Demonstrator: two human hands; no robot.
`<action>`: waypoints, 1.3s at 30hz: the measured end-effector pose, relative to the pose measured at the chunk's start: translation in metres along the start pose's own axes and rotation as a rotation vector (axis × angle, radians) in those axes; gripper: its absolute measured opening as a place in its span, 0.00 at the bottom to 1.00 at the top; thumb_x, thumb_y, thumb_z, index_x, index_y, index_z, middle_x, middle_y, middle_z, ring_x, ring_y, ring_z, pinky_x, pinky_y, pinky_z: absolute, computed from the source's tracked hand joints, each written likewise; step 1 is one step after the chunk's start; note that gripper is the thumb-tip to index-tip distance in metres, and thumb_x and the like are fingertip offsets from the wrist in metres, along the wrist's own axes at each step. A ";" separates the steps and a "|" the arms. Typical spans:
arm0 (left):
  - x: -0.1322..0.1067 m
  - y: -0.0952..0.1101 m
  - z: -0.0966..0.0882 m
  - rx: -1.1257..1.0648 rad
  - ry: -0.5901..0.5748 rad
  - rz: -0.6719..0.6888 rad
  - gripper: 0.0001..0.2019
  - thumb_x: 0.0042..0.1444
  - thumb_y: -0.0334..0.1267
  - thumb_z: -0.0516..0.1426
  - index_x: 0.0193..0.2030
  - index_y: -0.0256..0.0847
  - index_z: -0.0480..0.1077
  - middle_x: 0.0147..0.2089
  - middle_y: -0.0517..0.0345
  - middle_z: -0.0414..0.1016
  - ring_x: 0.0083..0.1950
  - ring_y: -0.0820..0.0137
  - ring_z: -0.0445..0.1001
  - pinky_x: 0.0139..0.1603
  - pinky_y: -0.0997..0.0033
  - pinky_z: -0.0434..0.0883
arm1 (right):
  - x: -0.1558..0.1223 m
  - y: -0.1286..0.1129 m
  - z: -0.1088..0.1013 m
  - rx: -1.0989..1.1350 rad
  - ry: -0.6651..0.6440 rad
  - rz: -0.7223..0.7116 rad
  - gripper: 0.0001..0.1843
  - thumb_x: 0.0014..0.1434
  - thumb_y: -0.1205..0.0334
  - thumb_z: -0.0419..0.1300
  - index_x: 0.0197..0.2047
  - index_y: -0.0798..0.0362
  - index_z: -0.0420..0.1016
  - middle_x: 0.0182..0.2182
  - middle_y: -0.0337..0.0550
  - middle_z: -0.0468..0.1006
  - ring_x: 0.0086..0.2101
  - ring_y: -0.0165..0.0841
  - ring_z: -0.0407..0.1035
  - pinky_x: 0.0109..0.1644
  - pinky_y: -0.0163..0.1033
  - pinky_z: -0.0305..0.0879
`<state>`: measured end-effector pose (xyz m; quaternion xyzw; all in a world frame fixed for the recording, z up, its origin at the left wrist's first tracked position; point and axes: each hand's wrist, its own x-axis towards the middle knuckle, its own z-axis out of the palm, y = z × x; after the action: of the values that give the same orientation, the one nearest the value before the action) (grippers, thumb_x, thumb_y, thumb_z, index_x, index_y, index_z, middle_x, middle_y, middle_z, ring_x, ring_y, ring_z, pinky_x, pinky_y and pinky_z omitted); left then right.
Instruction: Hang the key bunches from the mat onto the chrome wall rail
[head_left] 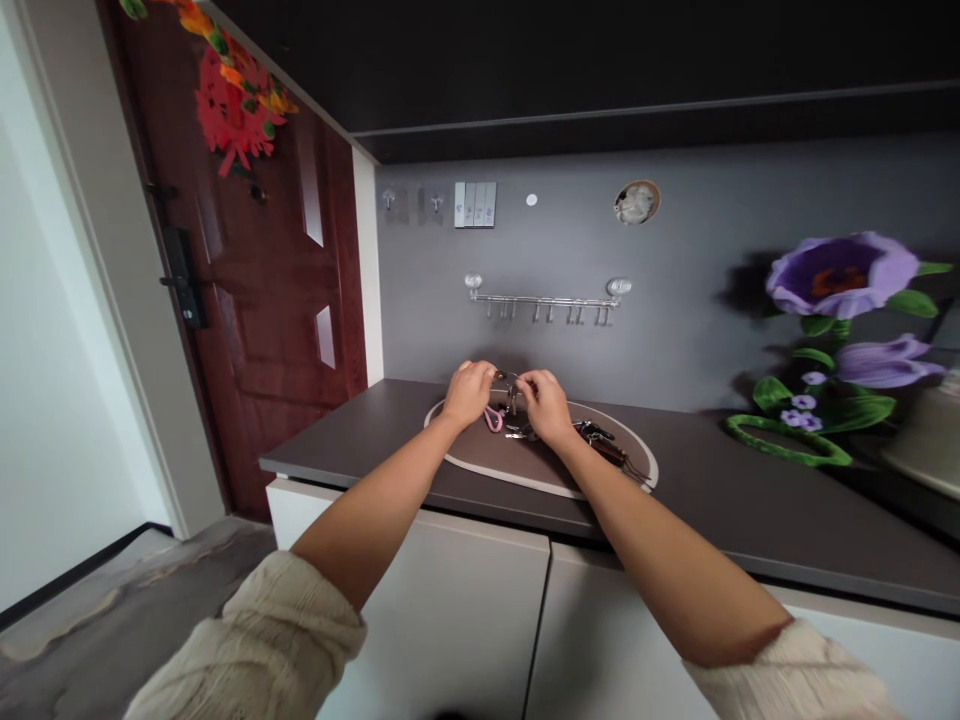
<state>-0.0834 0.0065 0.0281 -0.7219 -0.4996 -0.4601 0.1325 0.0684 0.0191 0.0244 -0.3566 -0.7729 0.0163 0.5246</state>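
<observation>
My left hand (469,392) and my right hand (546,404) meet over an oval brown mat (480,455) with a pale rim. Between their pinched fingertips is a bunch of keys on a ring (512,392), gripped from both sides. A pink strap loop (493,418) hangs below the left fingers; whether it belongs to that bunch, I cannot tell. Silvery keys (517,434) show on the mat beneath the right hand. More dark keys and key fobs (598,436) lie on the mat to the right, partly behind my right forearm.
A rail with several hooks (544,300) is fixed to the grey back wall above the dark counter (697,500). Purple artificial flowers (840,280) stand on the right. Overhead runs a dark cabinet (600,70). A red-brown door (262,350) is at the left.
</observation>
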 end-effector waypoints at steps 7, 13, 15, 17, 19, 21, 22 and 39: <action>0.000 0.000 0.003 -0.176 -0.065 -0.120 0.13 0.57 0.36 0.43 0.34 0.37 0.67 0.30 0.57 0.71 0.34 0.72 0.67 0.38 0.73 0.63 | 0.003 0.000 -0.004 0.159 0.031 0.059 0.09 0.54 0.59 0.48 0.28 0.54 0.66 0.30 0.44 0.68 0.35 0.33 0.62 0.41 0.39 0.57; -0.002 0.002 0.006 -0.175 -0.153 -0.046 0.14 0.57 0.37 0.43 0.33 0.38 0.68 0.33 0.58 0.72 0.35 0.73 0.67 0.38 0.75 0.62 | 0.005 0.009 -0.001 0.294 0.070 0.112 0.12 0.52 0.55 0.50 0.30 0.55 0.66 0.29 0.43 0.69 0.34 0.32 0.62 0.40 0.38 0.58; -0.002 0.003 0.006 -0.112 -0.178 -0.010 0.14 0.57 0.38 0.43 0.32 0.39 0.68 0.34 0.57 0.72 0.37 0.72 0.67 0.39 0.74 0.62 | 0.005 0.011 -0.001 0.309 0.075 0.119 0.12 0.52 0.54 0.50 0.30 0.55 0.67 0.29 0.42 0.69 0.34 0.32 0.62 0.40 0.38 0.58; -0.003 0.003 0.005 -0.051 -0.187 0.003 0.14 0.57 0.38 0.43 0.33 0.39 0.68 0.34 0.57 0.72 0.38 0.71 0.66 0.40 0.73 0.62 | 0.005 0.011 -0.002 0.309 0.077 0.123 0.13 0.52 0.53 0.50 0.30 0.55 0.67 0.29 0.42 0.70 0.34 0.32 0.62 0.41 0.38 0.58; -0.004 0.003 0.003 0.012 -0.164 0.002 0.14 0.58 0.38 0.42 0.33 0.39 0.68 0.34 0.56 0.72 0.39 0.70 0.66 0.41 0.72 0.61 | 0.004 0.009 -0.005 0.307 0.085 0.123 0.13 0.52 0.53 0.51 0.30 0.54 0.67 0.29 0.42 0.70 0.34 0.32 0.62 0.41 0.38 0.58; -0.005 0.003 0.001 0.068 -0.109 -0.010 0.15 0.58 0.38 0.41 0.34 0.39 0.67 0.35 0.55 0.72 0.40 0.69 0.66 0.42 0.71 0.61 | 0.003 0.007 -0.008 0.309 0.085 0.124 0.14 0.52 0.52 0.51 0.30 0.54 0.67 0.30 0.42 0.70 0.34 0.32 0.62 0.41 0.38 0.58; -0.005 0.003 -0.001 0.089 -0.079 -0.022 0.16 0.59 0.38 0.41 0.34 0.39 0.67 0.36 0.54 0.72 0.40 0.69 0.67 0.42 0.71 0.61 | 0.002 0.006 -0.009 0.314 0.080 0.126 0.14 0.52 0.52 0.51 0.31 0.54 0.67 0.29 0.42 0.70 0.34 0.32 0.62 0.41 0.38 0.58; -0.001 -0.014 -0.006 0.014 0.051 -0.519 0.16 0.59 0.39 0.41 0.34 0.38 0.67 0.35 0.51 0.74 0.38 0.69 0.71 0.36 0.72 0.60 | 0.088 -0.024 -0.002 0.520 0.048 0.320 0.09 0.46 0.56 0.53 0.29 0.54 0.64 0.24 0.38 0.68 0.24 0.28 0.63 0.27 0.33 0.61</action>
<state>-0.0980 0.0085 0.0266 -0.5570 -0.6676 -0.4932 0.0274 0.0398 0.0503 0.1050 -0.3280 -0.6643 0.2876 0.6069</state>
